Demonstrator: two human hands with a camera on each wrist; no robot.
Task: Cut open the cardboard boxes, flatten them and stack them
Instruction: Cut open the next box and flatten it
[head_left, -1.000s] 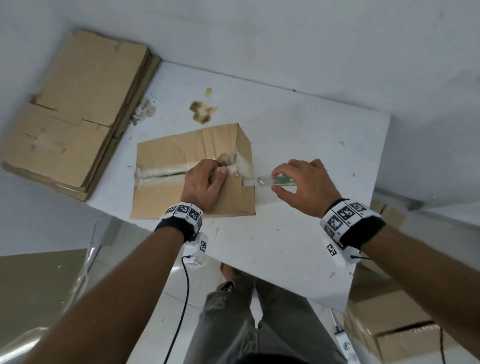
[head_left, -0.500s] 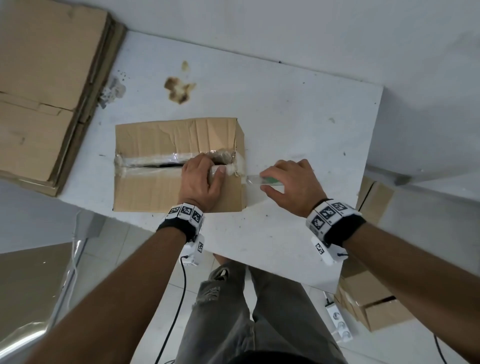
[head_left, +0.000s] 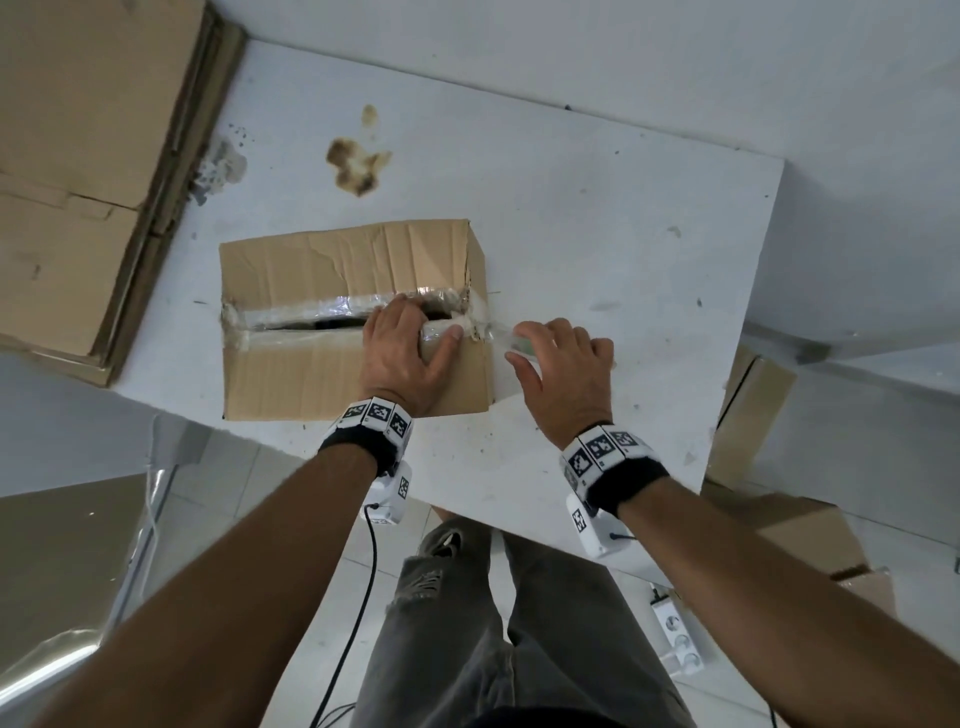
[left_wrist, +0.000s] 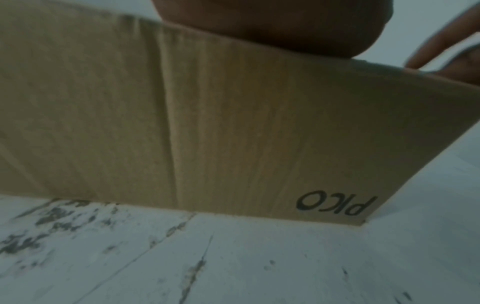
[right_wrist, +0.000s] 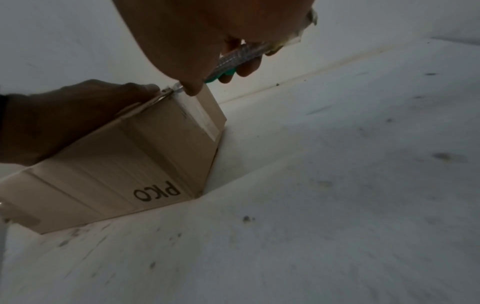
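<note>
While your left hand (head_left: 402, 356) bears down on the near flap of the cardboard box (head_left: 291, 374), fingers curled over the flap's edge into the open seam and thumb pressed on the tape at the right end, your right hand (head_left: 558, 374) grips the cutter (right_wrist: 233, 61) just off the box's right end. The blade tip sits right at the top right corner, where the tape (head_left: 332, 304) folds down over the end wall. That is a sensible place for it: the seam along the top already gapes dark through most of its length, and only the tape at this corner seems to hold the flaps together.

Your left hand is there to keep the box from sliding on the table (head_left: 597, 249) as the blade pulls. Your thumb lies very near the blade, so mind it.

The box stands left of the table's middle, its printed side wall facing you. Flattened cardboard (head_left: 78, 156) lies stacked at the far left, partly on the table's corner, and that looks like the stack this box will join. More boxes (head_left: 748, 405) wait on the floor to the right. I judge this box cut nearly open, not yet flattened.
</note>
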